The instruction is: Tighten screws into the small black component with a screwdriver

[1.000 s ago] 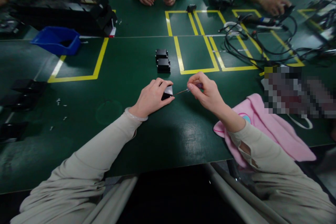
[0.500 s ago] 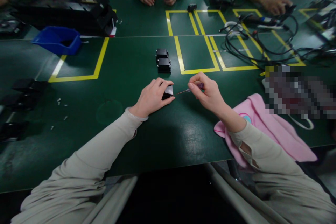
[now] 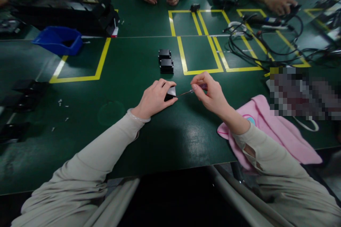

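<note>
Two hands busy: my left hand (image 3: 154, 98) pins small black block (image 3: 169, 94), right hand (image 3: 210, 94) pinches thin driver (image 3: 192, 90) w/ tip nearly at it. Prob mid-fastening; next needs steady aim.

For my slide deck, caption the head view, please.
Left hand steadies a small black part while right hand points a thin screwdriver at it.

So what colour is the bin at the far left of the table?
Blue; the bin shows clearly in the head view, beside the yellow tape.
</note>
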Demonstrator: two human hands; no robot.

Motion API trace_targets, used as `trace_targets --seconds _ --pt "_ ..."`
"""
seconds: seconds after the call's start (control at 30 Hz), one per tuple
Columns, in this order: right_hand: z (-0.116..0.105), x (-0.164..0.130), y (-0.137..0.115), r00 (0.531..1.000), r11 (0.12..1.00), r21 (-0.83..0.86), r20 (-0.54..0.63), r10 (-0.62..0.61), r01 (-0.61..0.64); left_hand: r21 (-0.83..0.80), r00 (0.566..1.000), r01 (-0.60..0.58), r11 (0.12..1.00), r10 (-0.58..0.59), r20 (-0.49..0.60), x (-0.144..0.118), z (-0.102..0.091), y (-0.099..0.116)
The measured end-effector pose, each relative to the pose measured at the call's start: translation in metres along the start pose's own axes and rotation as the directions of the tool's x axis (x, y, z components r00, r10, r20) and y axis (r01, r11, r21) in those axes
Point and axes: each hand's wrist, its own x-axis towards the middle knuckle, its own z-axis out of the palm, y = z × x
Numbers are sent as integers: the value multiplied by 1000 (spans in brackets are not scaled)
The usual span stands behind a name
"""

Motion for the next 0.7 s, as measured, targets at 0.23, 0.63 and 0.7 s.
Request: trace_targets --seconds 0.23,0.63,0.7 --pt "-1 0 0 1000 1000 -28 3 -6 6 1 1000 3 1000 -3 -6 -1 0 -1" --pt "-1 0 -2 1000 999 -31 2 -19 20 5 1000 1 1000 -1 -2 -1 -1 0" --pt "-2 0 -2 1000 999 -31 17 -11 11 5 1000 -1 1000 1 -7 -1 -1 -1"
